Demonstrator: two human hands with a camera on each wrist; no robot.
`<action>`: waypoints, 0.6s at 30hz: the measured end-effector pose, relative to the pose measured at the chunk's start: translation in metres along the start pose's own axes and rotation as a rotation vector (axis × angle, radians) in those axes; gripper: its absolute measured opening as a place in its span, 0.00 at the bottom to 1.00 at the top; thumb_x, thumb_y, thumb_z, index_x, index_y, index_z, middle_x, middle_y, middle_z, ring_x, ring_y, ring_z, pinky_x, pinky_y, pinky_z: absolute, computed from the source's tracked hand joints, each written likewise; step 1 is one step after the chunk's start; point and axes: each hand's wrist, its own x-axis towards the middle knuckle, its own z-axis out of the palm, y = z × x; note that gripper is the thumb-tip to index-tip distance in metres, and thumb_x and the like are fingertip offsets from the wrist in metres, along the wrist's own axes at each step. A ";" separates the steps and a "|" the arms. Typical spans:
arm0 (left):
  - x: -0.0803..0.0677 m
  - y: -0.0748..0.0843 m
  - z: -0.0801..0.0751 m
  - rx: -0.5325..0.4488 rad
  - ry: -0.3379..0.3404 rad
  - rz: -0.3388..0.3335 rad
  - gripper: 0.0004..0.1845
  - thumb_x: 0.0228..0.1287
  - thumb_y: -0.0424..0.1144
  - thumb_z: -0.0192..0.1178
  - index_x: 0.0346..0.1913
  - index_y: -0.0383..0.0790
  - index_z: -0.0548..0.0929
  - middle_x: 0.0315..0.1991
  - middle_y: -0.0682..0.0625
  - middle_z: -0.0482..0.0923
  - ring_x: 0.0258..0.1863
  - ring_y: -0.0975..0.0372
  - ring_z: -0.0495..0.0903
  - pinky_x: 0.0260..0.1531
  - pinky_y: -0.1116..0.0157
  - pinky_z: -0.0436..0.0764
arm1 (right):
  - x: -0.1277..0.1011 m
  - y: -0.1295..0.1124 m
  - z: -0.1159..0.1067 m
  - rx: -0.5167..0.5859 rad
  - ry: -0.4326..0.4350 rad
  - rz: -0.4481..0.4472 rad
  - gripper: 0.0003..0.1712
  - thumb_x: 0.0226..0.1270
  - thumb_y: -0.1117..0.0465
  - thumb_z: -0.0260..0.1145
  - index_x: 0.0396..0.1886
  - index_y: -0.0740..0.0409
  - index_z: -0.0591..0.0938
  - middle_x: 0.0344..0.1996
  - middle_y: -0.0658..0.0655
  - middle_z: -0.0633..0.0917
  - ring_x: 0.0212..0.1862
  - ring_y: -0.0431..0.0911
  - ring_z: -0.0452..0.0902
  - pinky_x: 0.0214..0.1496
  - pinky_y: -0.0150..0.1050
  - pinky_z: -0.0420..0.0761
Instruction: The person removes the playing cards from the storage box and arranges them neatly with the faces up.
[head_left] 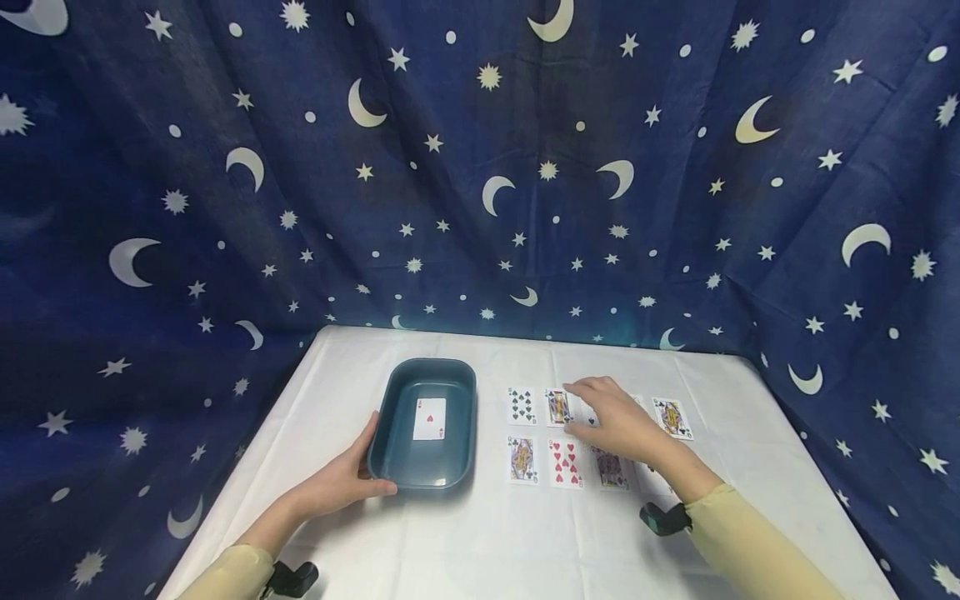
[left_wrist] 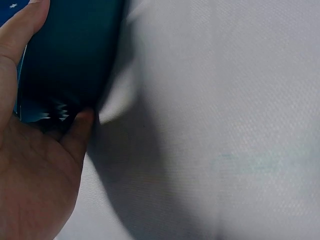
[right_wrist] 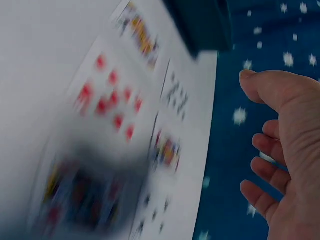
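Note:
A teal bin (head_left: pixel 390 433) sits left of centre on the white table, with an ace of hearts (head_left: pixel 429 418) lying face up inside. My left hand (head_left: pixel 352 479) grips the bin's near-left corner; in the left wrist view the thumb (left_wrist: pixel 22 30) lies along the bin wall (left_wrist: pixel 70 55). My right hand (head_left: pixel 607 417) hovers over two rows of face-up cards, fingers loosely curled and holding nothing, fingertips by a king card (head_left: pixel 558 407). The right wrist view is blurred: my right hand (right_wrist: pixel 285 145) floats above a red hearts card (right_wrist: pixel 112 97).
Other cards: a spades card (head_left: pixel 521 405), a face card (head_left: pixel 672 417), a queen (head_left: pixel 522 458), a hearts card (head_left: pixel 565 463) and another face card (head_left: pixel 611 468). A dark blue star-and-moon cloth (head_left: pixel 480 167) hangs behind and beside the white tablecloth (head_left: pixel 480 542).

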 end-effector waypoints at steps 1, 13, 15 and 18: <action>0.000 0.001 0.000 -0.003 -0.003 0.002 0.68 0.58 0.46 0.77 0.83 0.47 0.30 0.83 0.39 0.30 0.77 0.42 0.56 0.70 0.50 0.67 | 0.007 -0.007 0.002 0.001 -0.006 -0.018 0.39 0.65 0.45 0.73 0.72 0.53 0.76 0.67 0.55 0.77 0.70 0.54 0.68 0.72 0.58 0.69; 0.000 0.006 0.000 0.025 -0.002 -0.019 0.70 0.56 0.48 0.78 0.83 0.47 0.31 0.83 0.40 0.31 0.80 0.43 0.42 0.74 0.46 0.60 | 0.079 -0.081 0.038 0.015 -0.104 -0.146 0.41 0.65 0.41 0.71 0.74 0.50 0.74 0.69 0.51 0.75 0.73 0.48 0.64 0.76 0.48 0.64; 0.000 0.007 0.000 0.028 0.000 -0.021 0.70 0.55 0.48 0.78 0.83 0.47 0.31 0.83 0.39 0.30 0.80 0.42 0.40 0.74 0.45 0.58 | 0.088 -0.093 0.043 0.011 -0.132 -0.162 0.42 0.64 0.39 0.71 0.74 0.51 0.73 0.70 0.50 0.75 0.73 0.47 0.64 0.77 0.47 0.63; 0.000 0.008 -0.001 0.030 0.001 -0.024 0.71 0.55 0.49 0.78 0.83 0.45 0.30 0.83 0.39 0.29 0.80 0.42 0.38 0.75 0.45 0.56 | 0.101 -0.109 0.051 -0.006 -0.171 -0.199 0.44 0.63 0.39 0.72 0.73 0.53 0.74 0.70 0.51 0.75 0.73 0.48 0.64 0.77 0.46 0.63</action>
